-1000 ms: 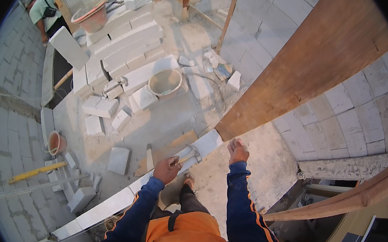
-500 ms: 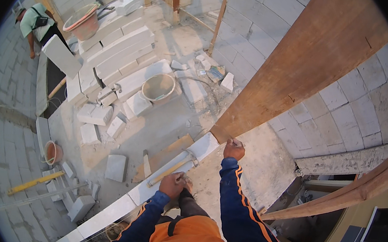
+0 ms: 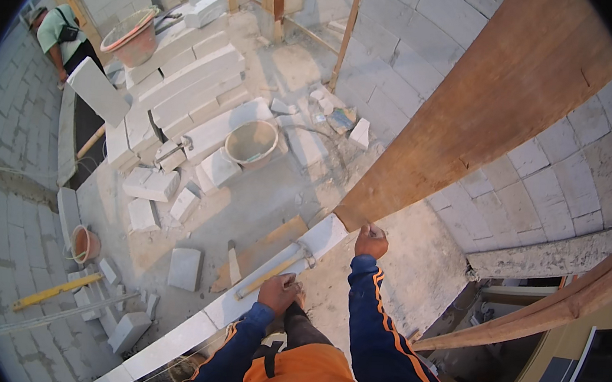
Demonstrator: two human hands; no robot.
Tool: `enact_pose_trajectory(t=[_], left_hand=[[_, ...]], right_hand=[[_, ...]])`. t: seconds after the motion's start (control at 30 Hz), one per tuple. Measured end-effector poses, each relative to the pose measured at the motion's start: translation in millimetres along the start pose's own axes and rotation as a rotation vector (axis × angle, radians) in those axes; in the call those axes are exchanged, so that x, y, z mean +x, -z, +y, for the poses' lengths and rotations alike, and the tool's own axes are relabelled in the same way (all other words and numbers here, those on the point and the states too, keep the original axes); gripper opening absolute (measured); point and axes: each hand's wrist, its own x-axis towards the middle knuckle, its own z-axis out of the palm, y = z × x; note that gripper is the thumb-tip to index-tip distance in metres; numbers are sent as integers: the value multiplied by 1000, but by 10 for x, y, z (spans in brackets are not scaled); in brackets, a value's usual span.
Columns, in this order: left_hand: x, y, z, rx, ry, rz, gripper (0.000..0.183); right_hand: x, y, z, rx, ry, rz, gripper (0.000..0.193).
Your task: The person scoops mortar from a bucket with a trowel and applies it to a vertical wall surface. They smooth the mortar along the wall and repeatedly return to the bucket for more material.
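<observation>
Holding left hand (image 3: 279,292) and right hand (image 3: 371,241) apart, fingers drawn in on both; can't tell if clamped on anything thin. Left just beside the handle of the hammer (image 3: 268,276), right by the lower end of the wide brown board (image 3: 478,112), can't tell if touching. Seeing the hammer laid lengthwise on the white block row (image 3: 186,335), head toward the board, with a brown plank (image 3: 288,232) alongside on the floor and a round bucket (image 3: 251,143) farther out by the stacked blocks (image 3: 191,78)
</observation>
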Motion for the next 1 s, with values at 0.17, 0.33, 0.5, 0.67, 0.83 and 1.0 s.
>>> enact_pose_trajectory(t=[0.17,0.33,0.5,0.67,0.83,1.0], left_hand=[[908,-470,325,-298,-25,134,46],[1810,-1044,621,-299,-25,141,42],[2081,-1326,781,-423,141,241,27],[2123,-1389,796,-532,188,274,18],[2178,-1431,720,-578,180,267,19],[2213,-1434,676,-463,170,249,21]], right_hand=[[40,-80,63,479,-477,-162,17],[80,-7,129,837,-646,-288,23],[97,52,193,969,-691,-357,19],[109,10,178,853,-660,-283,17],[108,-9,160,791,-616,-266,17],[114,1,148,782,-586,-279,17]])
